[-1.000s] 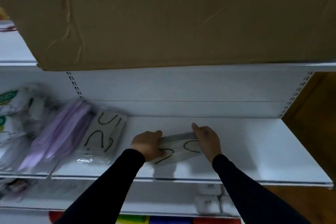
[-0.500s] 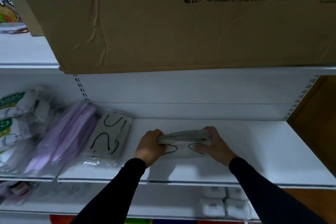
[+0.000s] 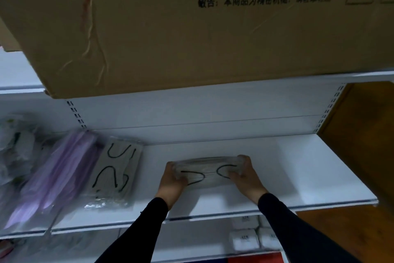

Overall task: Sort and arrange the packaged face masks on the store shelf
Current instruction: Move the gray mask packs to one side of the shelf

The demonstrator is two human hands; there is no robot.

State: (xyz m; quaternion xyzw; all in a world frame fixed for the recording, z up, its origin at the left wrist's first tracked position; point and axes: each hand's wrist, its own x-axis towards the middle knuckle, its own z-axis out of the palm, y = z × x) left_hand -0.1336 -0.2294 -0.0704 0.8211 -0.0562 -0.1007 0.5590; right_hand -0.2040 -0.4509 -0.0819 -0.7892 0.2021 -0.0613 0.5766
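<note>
A clear pack of white face masks with black ear loops (image 3: 210,172) stands on its long edge on the white shelf (image 3: 298,173), near the middle. My left hand (image 3: 171,183) grips its left end and my right hand (image 3: 245,175) grips its right end. A second pack of white masks with black loops (image 3: 116,173) lies flat to the left. Beside that lies a pack of purple masks (image 3: 55,177), and further white packs (image 3: 12,151) sit blurred at the far left.
A large brown cardboard box (image 3: 191,28) with black printed characters sits on the shelf above and overhangs it. Small white packets (image 3: 247,239) rest on the lower shelf. A brown wooden panel (image 3: 366,134) closes the right side.
The pack between my hands has been tipped up from lying slanted to standing on its edge and pushed slightly back. The view has shifted a little.
</note>
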